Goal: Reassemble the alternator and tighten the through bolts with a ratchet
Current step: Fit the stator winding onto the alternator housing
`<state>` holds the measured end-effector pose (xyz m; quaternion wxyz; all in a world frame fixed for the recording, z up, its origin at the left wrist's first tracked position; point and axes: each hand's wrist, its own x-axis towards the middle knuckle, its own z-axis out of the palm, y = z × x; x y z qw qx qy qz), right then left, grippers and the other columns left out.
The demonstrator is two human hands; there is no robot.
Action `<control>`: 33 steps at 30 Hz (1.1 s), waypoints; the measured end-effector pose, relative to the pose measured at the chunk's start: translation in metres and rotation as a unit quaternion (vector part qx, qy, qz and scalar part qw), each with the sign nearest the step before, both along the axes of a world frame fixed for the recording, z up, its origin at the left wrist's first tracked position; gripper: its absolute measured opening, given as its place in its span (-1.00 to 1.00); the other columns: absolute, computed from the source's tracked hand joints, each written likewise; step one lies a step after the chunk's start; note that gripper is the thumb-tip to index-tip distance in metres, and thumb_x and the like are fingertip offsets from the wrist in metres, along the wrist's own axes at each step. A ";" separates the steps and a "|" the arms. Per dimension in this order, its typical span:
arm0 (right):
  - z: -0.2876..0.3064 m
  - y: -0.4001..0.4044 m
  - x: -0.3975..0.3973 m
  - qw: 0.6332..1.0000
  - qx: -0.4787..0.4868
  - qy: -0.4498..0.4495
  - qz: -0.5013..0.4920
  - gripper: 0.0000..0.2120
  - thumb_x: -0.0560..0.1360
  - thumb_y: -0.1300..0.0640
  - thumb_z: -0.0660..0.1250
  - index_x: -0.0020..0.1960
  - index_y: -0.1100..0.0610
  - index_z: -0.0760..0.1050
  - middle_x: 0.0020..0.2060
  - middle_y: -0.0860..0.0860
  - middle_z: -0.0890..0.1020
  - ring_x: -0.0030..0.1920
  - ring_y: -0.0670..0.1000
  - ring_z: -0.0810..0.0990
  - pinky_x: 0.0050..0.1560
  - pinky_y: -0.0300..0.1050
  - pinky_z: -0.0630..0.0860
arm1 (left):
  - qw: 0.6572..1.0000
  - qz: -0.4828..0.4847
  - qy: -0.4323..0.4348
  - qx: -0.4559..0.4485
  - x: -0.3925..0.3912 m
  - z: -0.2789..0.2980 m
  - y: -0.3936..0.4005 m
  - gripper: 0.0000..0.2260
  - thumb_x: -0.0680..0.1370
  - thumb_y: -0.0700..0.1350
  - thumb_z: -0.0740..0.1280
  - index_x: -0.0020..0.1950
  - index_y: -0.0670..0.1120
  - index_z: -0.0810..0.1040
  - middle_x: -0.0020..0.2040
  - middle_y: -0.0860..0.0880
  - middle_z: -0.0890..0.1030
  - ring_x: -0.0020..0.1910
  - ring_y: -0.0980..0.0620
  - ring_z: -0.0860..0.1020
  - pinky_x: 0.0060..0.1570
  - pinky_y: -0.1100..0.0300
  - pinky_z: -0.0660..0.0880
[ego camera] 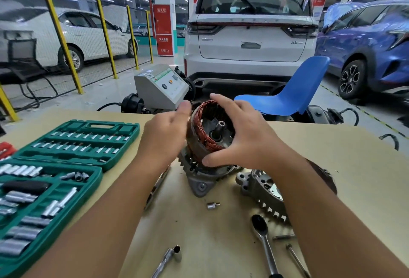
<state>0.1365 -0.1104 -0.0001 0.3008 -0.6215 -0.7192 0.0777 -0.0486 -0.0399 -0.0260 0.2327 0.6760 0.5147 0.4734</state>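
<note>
The table (332, 156) ends at its far edge just behind the alternator (205, 145); beyond it stand a grey machine (161, 87) and a blue chair (294, 94). Bare tabletop lies to the right of the work, while the green socket case (66, 160) fills the left side up to the near edge. The white car (250, 32) carries a small badge, too blurred to read; the red cabinet (163, 29) bears characters I cannot make out. The right hand (241, 140) curls round the copper-wound stator (199, 129) — thumb low, fingers over the top. The left hand (166, 131) lies against its left side, thumb raised; its fingers are hidden. The rear housing (263, 191) lies just right of the alternator, the ratchet (263, 238) near the front edge.
</note>
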 end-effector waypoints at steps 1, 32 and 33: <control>0.000 0.000 -0.002 1.000 0.005 0.003 -0.004 0.15 0.02 -0.38 0.56 0.47 -0.50 0.02 0.31 -0.12 0.34 0.32 0.07 0.34 0.27 0.18 0.49 | 1.000 0.026 -0.010 -0.013 -0.004 -0.004 0.005 -0.34 0.56 0.40 0.08 -0.19 -0.16 0.60 -0.36 -0.07 0.58 -0.30 -0.05 0.54 -0.23 0.03 0.45; -0.024 -0.180 0.121 0.813 0.229 0.461 -0.271 -0.32 0.31 0.21 0.61 0.33 -0.05 0.40 0.03 -0.03 0.72 -0.01 0.15 0.74 -0.31 0.00 0.69 | 0.918 -0.027 -0.277 -0.284 0.024 -0.041 -0.011 -0.64 0.48 -0.01 0.36 0.04 -0.29 0.63 0.01 -0.27 0.72 0.01 -0.26 0.72 0.04 -0.36 0.64; -0.028 -0.182 0.124 0.812 0.221 0.468 -0.271 -0.31 0.28 0.18 0.62 0.30 -0.10 0.40 0.07 -0.02 0.71 0.01 0.17 0.74 -0.31 0.00 0.69 | 0.913 -0.033 -0.280 -0.293 0.024 -0.038 -0.014 -0.71 0.51 -0.06 0.36 0.05 -0.28 0.64 0.01 -0.28 0.72 0.01 -0.26 0.72 0.02 -0.37 0.63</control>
